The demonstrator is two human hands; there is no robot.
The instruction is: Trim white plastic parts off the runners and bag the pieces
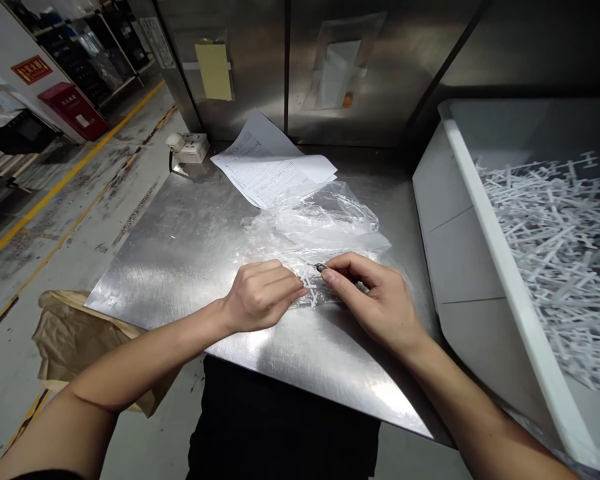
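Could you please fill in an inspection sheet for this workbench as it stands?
Surface: scuffed stainless steel table, shiny, reflecting light.
Job's things: small white plastic sprue piece pinched between both hands; small dark metal tool at the right fingertips.
Clutter: crumpled clear plastic bag behind the hands; printed paper sheets at the back.
Grippers: left hand and right hand, both closed on the piece.
Cables: white power socket block with a dark lead at the table corner.
Surroundings: large white plastic bin of white sprue pieces at right; brown paper bag on the floor.
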